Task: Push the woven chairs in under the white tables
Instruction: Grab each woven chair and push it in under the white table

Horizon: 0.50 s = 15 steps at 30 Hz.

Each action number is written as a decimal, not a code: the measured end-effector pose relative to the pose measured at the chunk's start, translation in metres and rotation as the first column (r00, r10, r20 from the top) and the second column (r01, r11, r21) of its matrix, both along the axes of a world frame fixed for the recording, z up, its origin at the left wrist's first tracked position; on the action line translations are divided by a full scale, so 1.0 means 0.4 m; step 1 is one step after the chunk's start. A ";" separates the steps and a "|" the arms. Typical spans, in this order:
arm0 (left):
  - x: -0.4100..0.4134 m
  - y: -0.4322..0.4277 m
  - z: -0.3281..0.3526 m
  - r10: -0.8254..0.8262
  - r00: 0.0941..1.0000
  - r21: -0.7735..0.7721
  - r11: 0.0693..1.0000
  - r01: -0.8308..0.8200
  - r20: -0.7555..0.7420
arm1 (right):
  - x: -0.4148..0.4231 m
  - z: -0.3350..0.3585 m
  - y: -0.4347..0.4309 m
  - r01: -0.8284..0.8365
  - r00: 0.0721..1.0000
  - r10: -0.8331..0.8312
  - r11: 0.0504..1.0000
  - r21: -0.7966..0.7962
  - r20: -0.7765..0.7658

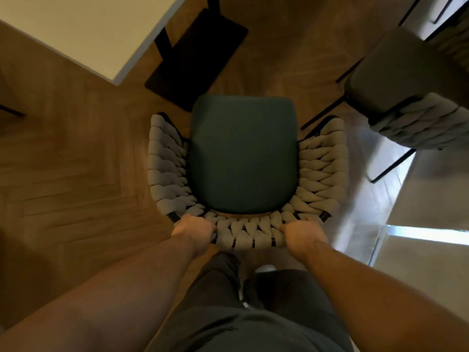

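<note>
While both hands grip the back of the woven chair (243, 158), it stands clear of the white tabletop (83, 29), not yet under it.

Since the left hand (194, 231) and the right hand (303, 232) are each closed around the top rail of the woven back, one at each end, the chair sits just ahead of them with its green seat cushion (243, 153) pointing forward. The tabletop corner lies ahead and to the left of the hands, so a straight push could miss it and drive the chair legs against the black table base (195, 59) beyond the seat. A second woven chair (406, 97) stands near, ahead and to the right, and a wide turn could knock it. The wooden floor (76, 174) looks smooth, and bright light falls on it on the right side.
</note>
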State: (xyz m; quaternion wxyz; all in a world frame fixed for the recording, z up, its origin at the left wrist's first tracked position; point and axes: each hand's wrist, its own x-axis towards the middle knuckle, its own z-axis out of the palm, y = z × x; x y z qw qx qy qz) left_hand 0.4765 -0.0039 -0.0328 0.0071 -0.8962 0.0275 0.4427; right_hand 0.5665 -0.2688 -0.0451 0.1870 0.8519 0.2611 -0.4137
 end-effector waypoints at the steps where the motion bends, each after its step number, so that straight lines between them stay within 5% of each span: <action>1: 0.012 -0.005 0.005 0.011 1.000 0.002 1.000 -0.011 -0.012 | 0.025 -0.002 0.002 -0.020 1.000 0.020 1.000 -0.004 -0.020; 15: 0.236 -0.154 0.022 0.403 0.915 0.056 0.914 -0.402 -0.012 | 0.460 0.013 -0.019 -0.449 0.892 0.444 0.892 0.048 0.086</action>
